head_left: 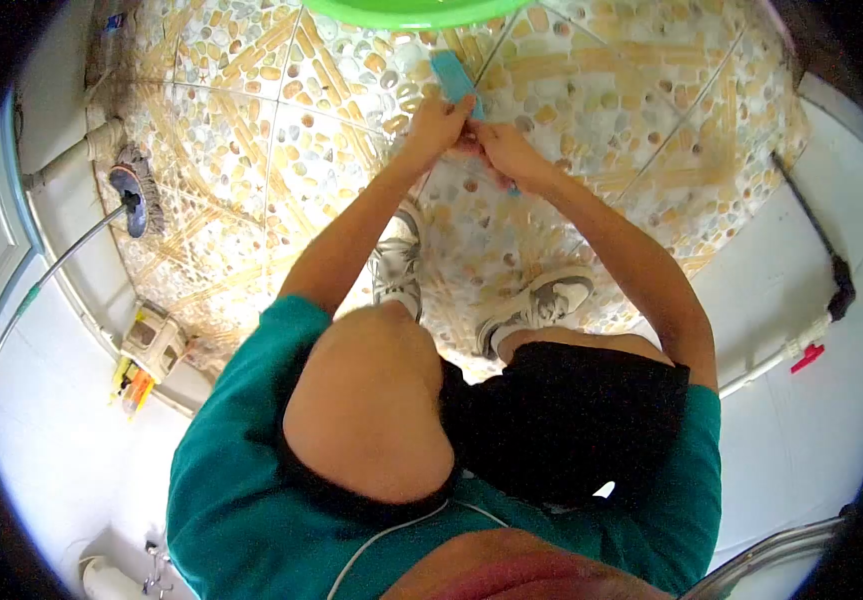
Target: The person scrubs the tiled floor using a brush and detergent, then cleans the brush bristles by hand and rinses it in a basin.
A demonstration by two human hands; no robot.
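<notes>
A long, narrow light-blue object (pixel 453 78) slants between my two hands over the pebble-patterned floor. Its wide flat end points away from me, toward the green basin (pixel 421 14); a thin blue tip shows below my right hand. My fingers cover its middle, so its exact kind cannot be made out. My left hand (pixel 437 128) is closed on it near the wide end. Just beside it, fingers meeting the left ones, my right hand (pixel 511 156) closes around the lower part.
A mop (pixel 134 200) leans at the left wall beside a small beige container (pixel 154 338). A pipe with a red valve handle (pixel 807 358) runs along the right wall. My shoes (pixel 551 298) stand on the tiled floor (pixel 341 150).
</notes>
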